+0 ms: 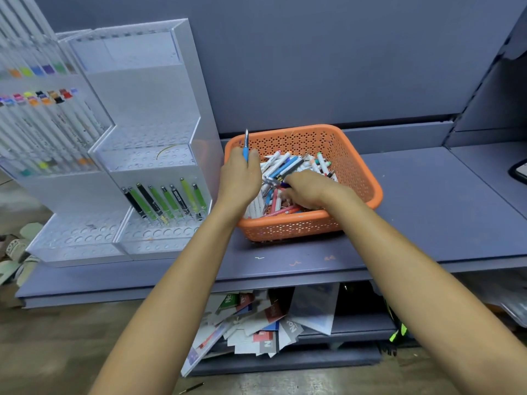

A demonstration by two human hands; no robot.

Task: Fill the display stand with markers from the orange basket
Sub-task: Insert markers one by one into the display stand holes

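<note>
An orange perforated basket (353, 166) stands on the blue-grey shelf, heaped with white, blue and pink markers and pens (288, 163). My left hand (238, 178) hovers over the basket's left side and grips a blue pen (246, 146) that points straight up. Inside the basket, my right hand (306, 189) reaches into the pile with fingers curled round some pens; which ones I cannot tell. Left of the basket stands the clear tiered display stand (148, 155). Its lower tier holds a row of green and black markers (165, 199); many holes are vacant.
A second clear stand (42, 124) at far left carries rows of white markers with coloured caps. The shelf's front edge (285, 275) runs below the basket. Under it, loose cards and packaging (256, 323) lie in a pile. A dark object sits at the right edge.
</note>
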